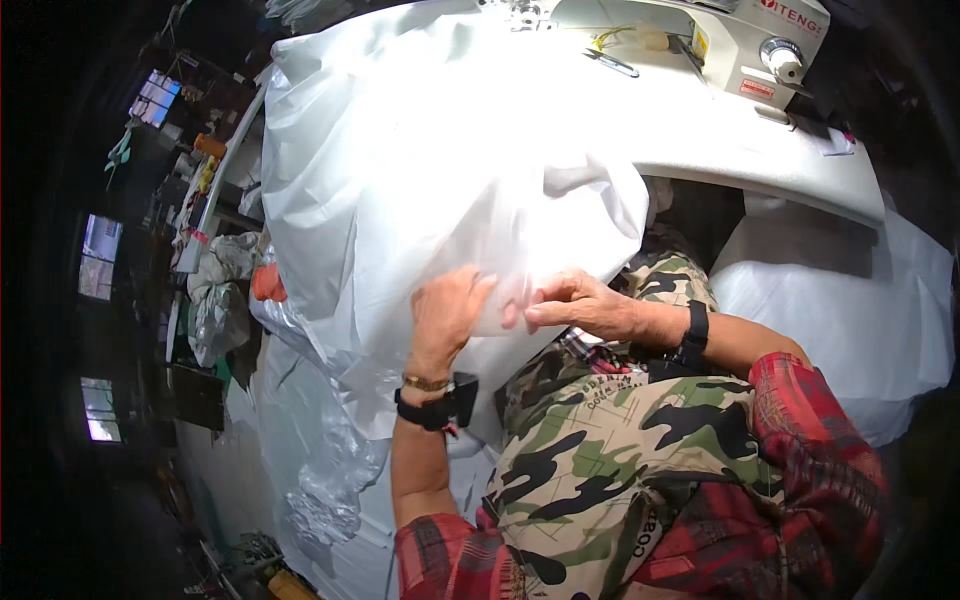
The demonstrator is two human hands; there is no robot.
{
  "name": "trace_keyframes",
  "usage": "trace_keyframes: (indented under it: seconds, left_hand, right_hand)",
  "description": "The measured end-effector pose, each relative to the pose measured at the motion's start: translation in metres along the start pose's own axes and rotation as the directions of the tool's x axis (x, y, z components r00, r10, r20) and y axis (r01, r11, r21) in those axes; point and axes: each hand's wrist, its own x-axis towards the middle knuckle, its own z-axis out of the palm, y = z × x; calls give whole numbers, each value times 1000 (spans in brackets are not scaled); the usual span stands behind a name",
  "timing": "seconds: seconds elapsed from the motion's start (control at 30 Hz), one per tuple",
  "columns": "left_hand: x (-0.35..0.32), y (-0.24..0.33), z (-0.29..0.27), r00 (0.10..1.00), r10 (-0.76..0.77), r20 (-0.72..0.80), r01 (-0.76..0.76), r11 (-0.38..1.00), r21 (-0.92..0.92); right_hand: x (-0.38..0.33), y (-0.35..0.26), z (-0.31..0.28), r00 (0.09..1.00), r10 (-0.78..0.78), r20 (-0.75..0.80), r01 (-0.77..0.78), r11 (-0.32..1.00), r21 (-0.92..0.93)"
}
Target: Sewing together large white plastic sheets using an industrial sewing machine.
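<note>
A large sheet of thin white fabric (330,215) spreads over the sewing table and hangs down across my lap. My left hand (447,310) is closed on it near its lower edge, fingers curled into the cloth. Just to the right, my right hand (590,306) pinches the same edge between thumb and fingers. Between the two hands the material looks sheer, and fingertips show faintly through it. Strong light washes out the middle of the cloth.
A white sewing machine (770,55) stands at the far right of the table. Small thread snips (611,63) and yellow thread ends (608,38) lie beside it. More white material (830,310) hangs at the right. Crumpled clear plastic (325,500) and a cluttered shelf (215,190) are on the left.
</note>
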Motion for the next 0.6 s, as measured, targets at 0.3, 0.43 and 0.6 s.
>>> trace_keyframes:
  seconds: [0.3,0.43,0.6]
  left_hand:
    - [-161,-163,-16,955,-282,-91,296,894,337]
    - [-148,-88,-51,889,-348,297,356,934,28]
    - [-68,-23,-111,975,-25,-221,-14,985,-171]
  right_hand:
    - [-3,-3,-3,965,0,262,-65,969,237]
    - [3,-3,-1,981,28,190,-37,998,41]
    - [1,-13,4,989,18,150,1,992,-123]
